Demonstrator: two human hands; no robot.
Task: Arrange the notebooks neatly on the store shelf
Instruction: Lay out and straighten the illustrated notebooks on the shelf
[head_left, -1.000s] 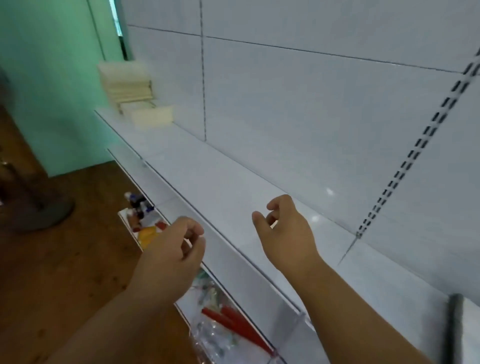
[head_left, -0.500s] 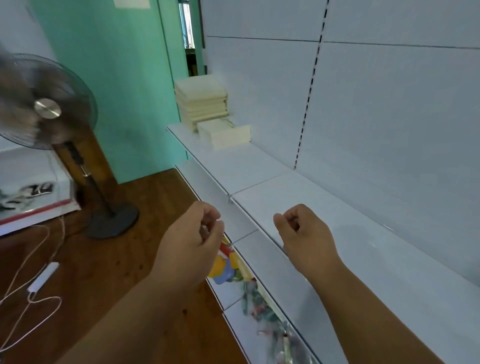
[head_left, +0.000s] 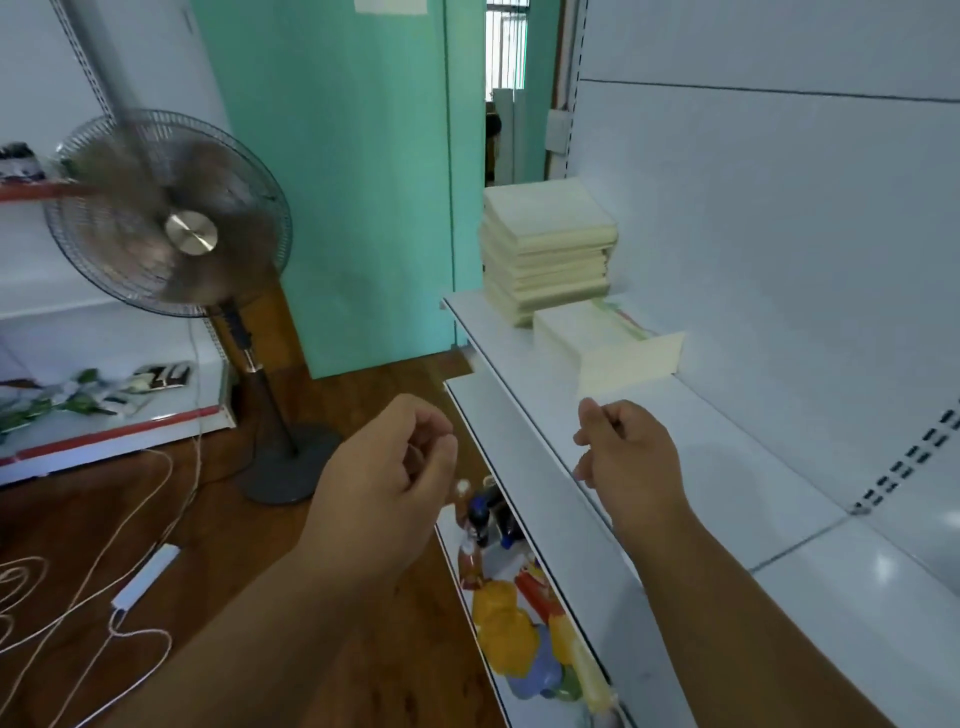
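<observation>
Nearest, we list our left hand (head_left: 387, 470) and right hand (head_left: 631, 452): fingers loosely curled, holding nothing. Beyond, the white shelf (head_left: 675, 441). Farther: a low row of cream notebooks (head_left: 602, 345) near the back panel, then a tall stack of notebooks (head_left: 548, 249), slightly uneven. We judge the arranging barely begun.

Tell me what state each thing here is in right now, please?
left hand: loosely curled, holding nothing
right hand: loosely curled, holding nothing
tall notebook stack: piled unevenly at the shelf's far end
low notebook pile: lying flat beside the stack
shelf: mostly bare
fan: blades blurred, spinning
</observation>
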